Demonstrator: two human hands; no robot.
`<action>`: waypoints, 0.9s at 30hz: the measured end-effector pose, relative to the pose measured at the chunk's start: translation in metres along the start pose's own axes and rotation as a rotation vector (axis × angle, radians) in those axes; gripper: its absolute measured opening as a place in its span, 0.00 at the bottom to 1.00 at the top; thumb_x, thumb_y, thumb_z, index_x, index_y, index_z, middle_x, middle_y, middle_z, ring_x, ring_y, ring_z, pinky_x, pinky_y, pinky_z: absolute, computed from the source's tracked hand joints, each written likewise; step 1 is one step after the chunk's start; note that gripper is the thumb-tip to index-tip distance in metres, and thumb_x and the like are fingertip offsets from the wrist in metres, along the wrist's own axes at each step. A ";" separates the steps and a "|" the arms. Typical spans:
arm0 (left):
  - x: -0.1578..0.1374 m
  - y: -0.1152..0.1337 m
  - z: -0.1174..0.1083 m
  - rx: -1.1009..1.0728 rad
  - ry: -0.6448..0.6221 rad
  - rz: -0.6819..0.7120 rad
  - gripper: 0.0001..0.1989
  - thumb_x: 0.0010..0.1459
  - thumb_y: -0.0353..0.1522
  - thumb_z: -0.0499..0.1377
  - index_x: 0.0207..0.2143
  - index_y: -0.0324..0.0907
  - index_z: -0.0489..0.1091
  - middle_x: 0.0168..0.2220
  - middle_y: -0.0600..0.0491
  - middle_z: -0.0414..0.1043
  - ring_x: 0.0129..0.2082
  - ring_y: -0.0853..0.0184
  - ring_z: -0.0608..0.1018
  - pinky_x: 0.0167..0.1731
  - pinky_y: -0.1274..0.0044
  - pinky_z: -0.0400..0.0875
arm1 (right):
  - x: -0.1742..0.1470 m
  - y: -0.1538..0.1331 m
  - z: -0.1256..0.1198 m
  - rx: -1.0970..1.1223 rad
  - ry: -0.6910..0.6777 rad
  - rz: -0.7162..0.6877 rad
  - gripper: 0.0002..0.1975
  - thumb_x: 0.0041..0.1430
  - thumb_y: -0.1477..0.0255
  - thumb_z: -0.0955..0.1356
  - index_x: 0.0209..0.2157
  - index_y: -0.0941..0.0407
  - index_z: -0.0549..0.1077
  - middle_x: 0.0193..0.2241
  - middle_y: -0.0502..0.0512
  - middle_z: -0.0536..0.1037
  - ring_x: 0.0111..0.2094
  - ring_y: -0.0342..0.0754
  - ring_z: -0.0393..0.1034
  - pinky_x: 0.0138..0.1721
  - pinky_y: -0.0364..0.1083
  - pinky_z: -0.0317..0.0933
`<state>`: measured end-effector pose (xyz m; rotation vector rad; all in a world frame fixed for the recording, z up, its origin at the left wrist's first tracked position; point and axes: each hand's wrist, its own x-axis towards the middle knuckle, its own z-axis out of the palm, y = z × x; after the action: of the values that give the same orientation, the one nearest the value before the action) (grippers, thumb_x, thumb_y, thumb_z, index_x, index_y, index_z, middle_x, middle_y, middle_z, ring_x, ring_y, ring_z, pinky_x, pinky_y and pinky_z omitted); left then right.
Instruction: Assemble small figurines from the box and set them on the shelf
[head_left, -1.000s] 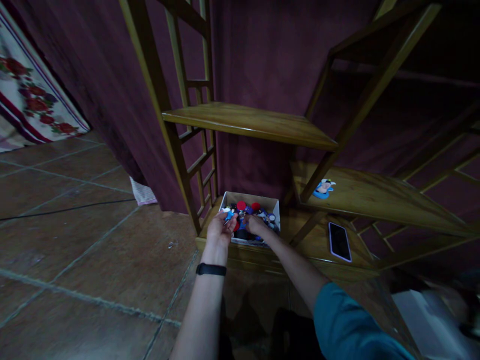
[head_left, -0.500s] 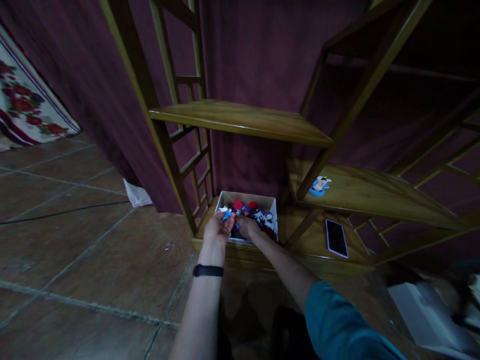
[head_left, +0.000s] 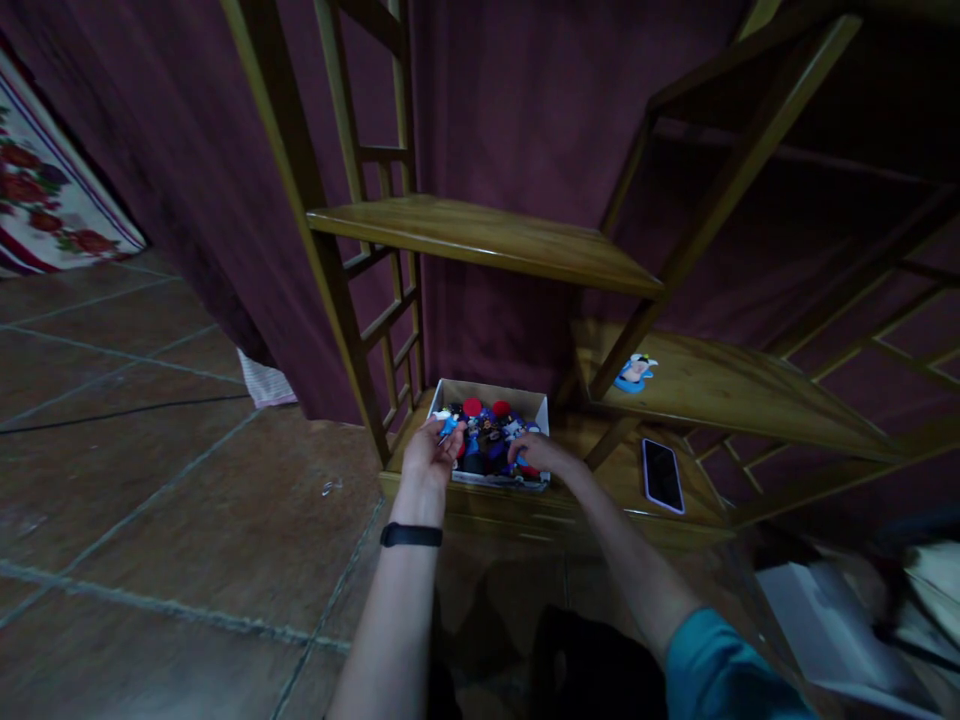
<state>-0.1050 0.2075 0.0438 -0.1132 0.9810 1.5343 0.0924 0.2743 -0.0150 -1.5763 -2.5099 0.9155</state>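
Observation:
A white cardboard box (head_left: 536, 402) on the low shelf holds several small toy figurines in blue, purple, black and red. At its left edge my left hand (head_left: 429, 452), with a dark band on the wrist, is closed around a small blue-and-white figurine (head_left: 451, 420). My right hand (head_left: 541, 452) reaches into the right side of the box, fingers bent down among the figurines. Whatever its fingertips pinch is too small and dark to make out. Two round red pieces, one of them a red top (head_left: 472, 407), show near the back of the box.
A wooden shelf unit (head_left: 480, 235) surrounds the box, with one board above it. On the shelf to the right stands a blue-and-white figurine (head_left: 635, 372); below it lies a phone (head_left: 663, 476). A purple curtain (head_left: 495, 120) hangs behind. A white box (head_left: 832, 620) is at lower right.
My right hand has moved from the middle of the box to its right side, uncovering figurines in the middle. My left hand still holds its figurine at the left edge.

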 end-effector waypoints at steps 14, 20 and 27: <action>0.007 -0.001 -0.004 0.007 -0.021 0.007 0.10 0.52 0.20 0.53 0.35 0.40 0.63 0.28 0.51 0.70 0.25 0.69 0.77 0.22 0.81 0.72 | 0.016 -0.034 0.014 -0.181 0.155 0.002 0.29 0.55 0.84 0.57 0.55 0.48 0.64 0.52 0.54 0.68 0.52 0.47 0.64 0.51 0.43 0.56; 0.013 0.004 -0.008 0.006 -0.010 0.025 0.09 0.52 0.20 0.53 0.34 0.40 0.63 0.27 0.52 0.70 0.26 0.68 0.77 0.21 0.81 0.72 | 0.012 -0.061 0.033 -0.245 -0.013 -0.132 0.22 0.56 0.80 0.59 0.51 0.51 0.69 0.53 0.57 0.66 0.52 0.50 0.63 0.50 0.45 0.57; 0.014 0.008 -0.012 -0.002 -0.005 0.023 0.10 0.51 0.20 0.54 0.33 0.41 0.63 0.29 0.52 0.71 0.27 0.67 0.78 0.23 0.80 0.72 | -0.005 -0.044 0.021 -0.347 0.008 -0.002 0.20 0.57 0.79 0.58 0.48 0.52 0.72 0.49 0.61 0.68 0.50 0.53 0.64 0.50 0.51 0.57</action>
<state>-0.1205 0.2116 0.0319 -0.0997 0.9792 1.5562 0.0523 0.2468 -0.0089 -1.6524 -2.7807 0.4876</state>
